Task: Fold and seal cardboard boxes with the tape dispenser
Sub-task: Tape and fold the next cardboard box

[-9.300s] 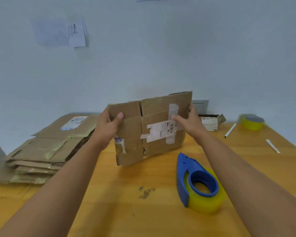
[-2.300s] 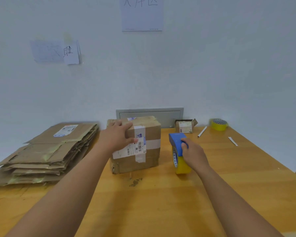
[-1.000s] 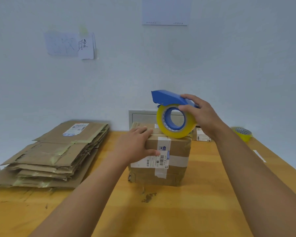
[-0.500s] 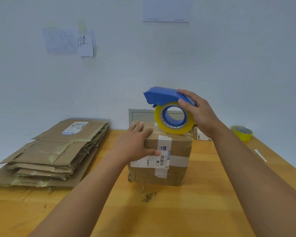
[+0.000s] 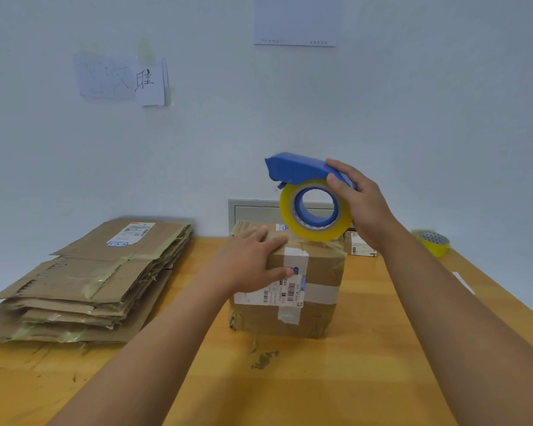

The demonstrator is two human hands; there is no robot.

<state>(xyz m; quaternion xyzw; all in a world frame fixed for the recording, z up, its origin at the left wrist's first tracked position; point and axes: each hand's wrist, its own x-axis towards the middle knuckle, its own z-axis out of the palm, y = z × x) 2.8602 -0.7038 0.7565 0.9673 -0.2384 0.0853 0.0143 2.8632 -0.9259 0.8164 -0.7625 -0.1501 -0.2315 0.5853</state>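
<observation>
a: head view first. where's the cardboard box (image 5: 308, 272)?

b: standing folded up near the middle of the wooden surface (image 5: 366, 364), old tape strips and a barcode label on its near face. the left hand (image 5: 246, 265) lies flat over its top left edge, the fingers (image 5: 260, 233) straight and spread across the top, thumb down on the front face beside the label. released, pressing rather than gripping.

a: and the tape dispenser (image 5: 308, 195)?

b: in the air above the far right part of the box top. blue shell on top, yellow tape roll below with a blue hub. the roll's lowest edge is right at the box top; i cannot tell if it touches. the right hand (image 5: 363, 207) grasps it from the right side, fingers wrapped over the blue shell and thumb on the side of the roll.

a: what else is around?

b: a stack of flattened cardboard (image 5: 93, 278) on the left of the surface, just apart from the box, a shipping label on its top sheet. behind the right forearm, a small carton (image 5: 359, 247) by the wall, and further right a loose yellow tape roll (image 5: 434, 241). a white strip (image 5: 463, 282) lies near the right edge. two paper sheets (image 5: 120, 78) hang on the wall, one with handwriting, and a grey panel (image 5: 253, 210) sits low on the wall behind the box.
</observation>
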